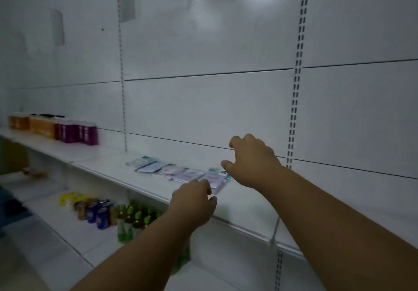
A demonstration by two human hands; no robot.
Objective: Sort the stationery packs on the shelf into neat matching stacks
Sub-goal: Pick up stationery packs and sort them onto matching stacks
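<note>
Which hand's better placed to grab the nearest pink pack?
Probably left. The left hand sits at the front corner of the pink pack; the right hand is behind it, over the teal pack.

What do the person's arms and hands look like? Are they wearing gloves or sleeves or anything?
No gloves and no sleeves show. Both forearms are bare all the way down to the picture's bottom edge. The left hand and the right hand are bare too, with no ring, watch or bracelet that the slightly blurry picture shows.

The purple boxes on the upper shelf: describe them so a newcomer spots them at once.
Follow the long white upper shelf to its far left end. After the orange boxes stand the purple boxes, upright against the wall; they alone are dark magenta, nearest the flat stationery packs.
</note>
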